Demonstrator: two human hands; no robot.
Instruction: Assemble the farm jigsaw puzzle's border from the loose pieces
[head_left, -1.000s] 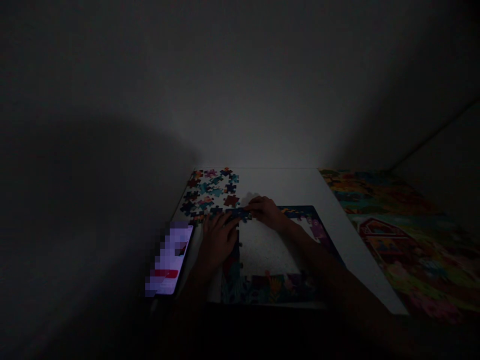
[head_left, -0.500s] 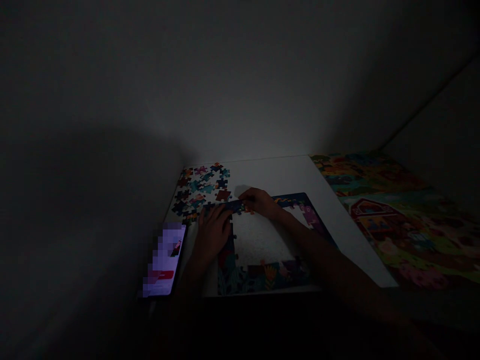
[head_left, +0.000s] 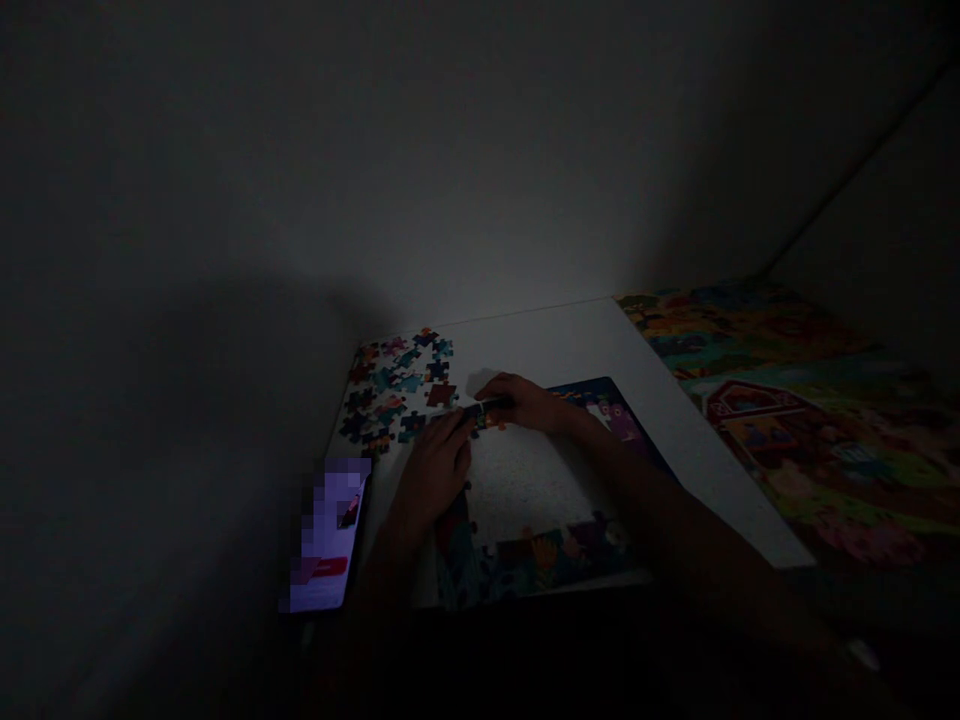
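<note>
Pinching a dark strip of jigsaw pieces (head_left: 480,409) between thumb and fingers, the right hand (head_left: 527,403) keeps a closed grip near the strip's right end. The left hand (head_left: 433,470) lies over its other end, with the fingertips (head_left: 459,425) on the pieces. In this dim light, you cannot tell whether that grip is closed or only pressing down.

The strip sits above a white textured mat (head_left: 517,490), at the open top of a partly built puzzle border (head_left: 534,560). The border runs down the mat's left side, along its bottom and across its upper right, all on a white counter (head_left: 555,345).

Up and to the left lies a scattered heap of loose puzzle pieces (head_left: 394,385), with a dark red piece (head_left: 441,394) at its right edge, just above the left hand. A phone (head_left: 328,535) with a pixelated screen sits beyond the left hand at the counter's edge. To the right of the counter is a colourful printed picture (head_left: 780,420) — a red barn (head_left: 746,410) stands out in it, and a dim wall (head_left: 480,170) rises behind everything.
</note>
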